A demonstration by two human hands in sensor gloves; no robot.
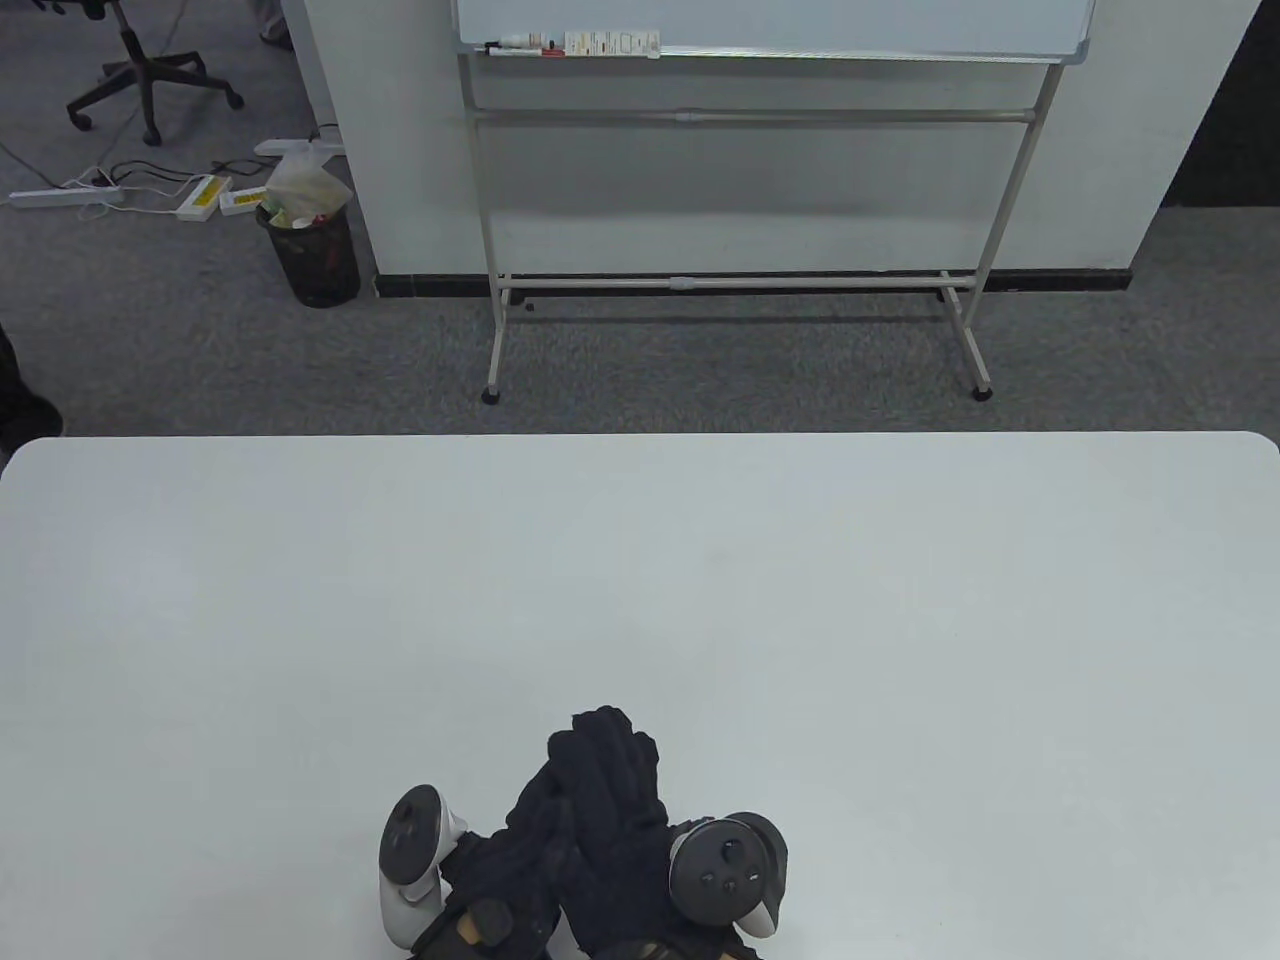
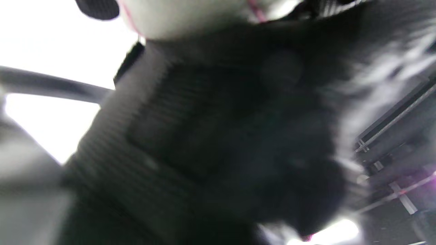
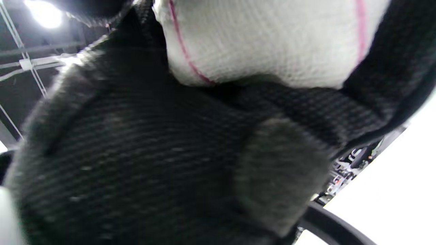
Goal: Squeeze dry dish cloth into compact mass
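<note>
White waffle-weave dish cloth with thin pink stripes [image 3: 265, 41] shows only in the wrist views, as a bunched bulge pressed between dark gloved surfaces; in the left wrist view a pale edge of it [image 2: 190, 17] sits at the top, blurred. From the table view the cloth is hidden completely, enclosed between the two hands at the near middle of the table.

Both hands are clasped together around it. The right hand in its black knitted sensor glove [image 1: 620, 810] lies over the left hand in a matching black glove [image 1: 520, 860], fingers curled forward and overlapping, so the cloth sits inside the joined palms rather than beyond the fingertips. In the right wrist view the gloved fingers [image 3: 136, 153] wrap up against the underside of the cloth, touching it. The left wrist view is too smeared to show how the left fingers lie, though dark glove fabric fills most of it right beside the pale cloth.

A dark grey tracker [image 1: 725, 870] is strapped on the right hand, a white and grey tracker [image 1: 410, 860] on the left.

The hands rest at the near edge of the pale grey rectangular table [image 1: 900, 620]. Beyond its far edge is grey carpet, with a whiteboard on a white metal stand [image 1: 740, 180] at far centre, a black mesh waste bin [image 1: 312, 255] to the far left, and a black office chair base [image 1: 150, 80] in the far left corner.
</note>
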